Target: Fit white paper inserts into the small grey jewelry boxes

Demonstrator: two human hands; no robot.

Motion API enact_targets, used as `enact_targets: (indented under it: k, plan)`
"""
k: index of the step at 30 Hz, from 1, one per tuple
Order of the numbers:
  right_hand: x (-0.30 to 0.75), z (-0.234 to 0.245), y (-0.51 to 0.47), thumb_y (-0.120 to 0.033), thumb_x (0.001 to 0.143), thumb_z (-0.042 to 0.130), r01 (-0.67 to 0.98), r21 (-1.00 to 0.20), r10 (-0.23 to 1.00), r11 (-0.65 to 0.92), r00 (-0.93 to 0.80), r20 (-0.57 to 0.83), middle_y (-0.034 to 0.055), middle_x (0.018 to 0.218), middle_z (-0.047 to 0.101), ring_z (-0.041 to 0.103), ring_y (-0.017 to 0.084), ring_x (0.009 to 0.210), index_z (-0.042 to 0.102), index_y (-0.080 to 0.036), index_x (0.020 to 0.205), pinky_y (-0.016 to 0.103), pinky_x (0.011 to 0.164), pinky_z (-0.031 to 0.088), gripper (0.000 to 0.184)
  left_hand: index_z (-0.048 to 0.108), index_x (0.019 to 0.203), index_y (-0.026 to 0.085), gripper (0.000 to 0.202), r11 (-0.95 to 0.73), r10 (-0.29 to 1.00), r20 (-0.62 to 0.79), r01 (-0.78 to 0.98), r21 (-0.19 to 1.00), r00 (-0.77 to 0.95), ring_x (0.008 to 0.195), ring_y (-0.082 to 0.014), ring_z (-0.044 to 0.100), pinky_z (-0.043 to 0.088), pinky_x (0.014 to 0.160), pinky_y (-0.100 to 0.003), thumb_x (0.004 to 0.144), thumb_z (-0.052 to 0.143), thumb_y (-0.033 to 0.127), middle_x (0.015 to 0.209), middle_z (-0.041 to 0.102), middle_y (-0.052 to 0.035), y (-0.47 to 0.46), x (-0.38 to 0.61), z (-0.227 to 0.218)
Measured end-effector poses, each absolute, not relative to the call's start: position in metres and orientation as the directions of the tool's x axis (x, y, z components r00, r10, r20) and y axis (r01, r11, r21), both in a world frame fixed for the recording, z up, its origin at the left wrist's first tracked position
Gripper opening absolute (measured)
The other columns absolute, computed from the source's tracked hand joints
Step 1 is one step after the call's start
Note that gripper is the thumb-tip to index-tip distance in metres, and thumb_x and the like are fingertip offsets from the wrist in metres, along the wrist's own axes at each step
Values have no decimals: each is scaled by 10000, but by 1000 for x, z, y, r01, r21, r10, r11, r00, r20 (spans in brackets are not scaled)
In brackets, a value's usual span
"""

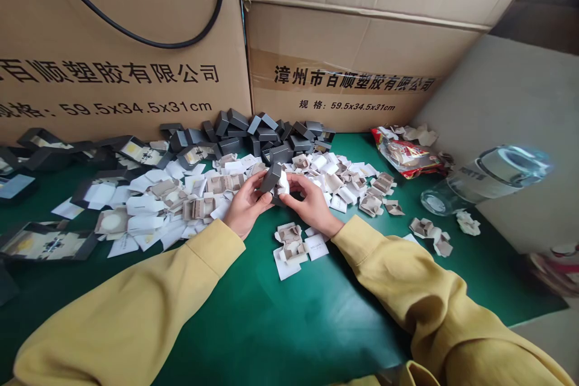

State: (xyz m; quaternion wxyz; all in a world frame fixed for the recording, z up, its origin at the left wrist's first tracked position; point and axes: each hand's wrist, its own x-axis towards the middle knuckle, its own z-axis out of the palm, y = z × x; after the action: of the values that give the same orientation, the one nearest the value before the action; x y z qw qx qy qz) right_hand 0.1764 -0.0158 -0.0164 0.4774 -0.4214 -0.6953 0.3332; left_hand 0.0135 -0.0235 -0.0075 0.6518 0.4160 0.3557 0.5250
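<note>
My left hand [244,204] and my right hand [310,202] meet over the green table top [289,307], both in yellow sleeves. Together they grip a small dark grey box [271,178] with a white paper insert [283,182] sticking out of it on the right-hand side. Fingers of both hands are curled round the box. Just below the right hand lie a folded beige card insert [289,241] and white paper slips [315,247].
A heap of small dark grey boxes [266,132] lies at the back against two big cardboard cartons [339,72]. White slips and beige inserts [190,199] are scattered left and right. Flat dark sleeves [45,244] lie left. A glass bottle [488,178] and snack packet [409,154] lie right.
</note>
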Motion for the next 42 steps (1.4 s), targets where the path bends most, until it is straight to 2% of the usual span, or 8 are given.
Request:
enact_targets:
  k: [11,17,23,31,34,42]
  plan:
    - [181,-15,-11,-378,769,611,426,-755,865,499,-294,406,58,934,596,560,156,795,572,-194,1080,311,715,497,363,523,1170,250,524,123,984,-56,-417,901,170,1150,-243,456,481,848,-344,676,694,216,1247,493,-71,-22,12,-8]
    - [180,-13,-16,-376,845,511,563,-545,778,621,-360,515,92,1008,592,530,207,947,572,-210,1136,377,835,470,340,534,1162,246,511,123,987,-64,-428,895,150,1115,-226,485,484,840,-336,677,691,210,1235,509,-67,-23,13,-6]
    - [182,-14,-16,-346,873,465,608,-367,687,704,-453,568,94,1021,612,508,215,938,596,-205,1099,396,831,476,296,542,1149,246,494,135,987,-82,-445,885,137,1108,-223,491,485,848,-348,680,690,201,1221,517,-62,-22,13,-6]
    - [184,-14,-17,-418,826,532,549,-328,616,769,-497,611,91,1040,610,518,224,1009,558,-228,1132,423,893,453,361,564,1113,235,430,138,987,-75,-526,840,139,1060,-192,519,471,885,-377,699,677,213,1101,575,-41,-19,11,-8]
    - [184,-13,-15,-411,833,523,541,-325,610,776,-512,604,85,1023,606,512,222,1011,566,-230,1110,425,896,452,334,566,1104,226,417,151,984,-73,-548,822,161,1030,-186,536,473,877,-377,701,672,204,1063,586,-42,-19,11,-7]
    - [182,-12,-17,-385,850,502,512,-385,630,768,-493,601,77,974,599,518,206,950,565,-226,1071,405,852,466,279,561,1103,205,404,163,981,-77,-540,825,178,987,-184,545,503,812,-345,712,663,205,1034,586,-52,-19,11,-5]
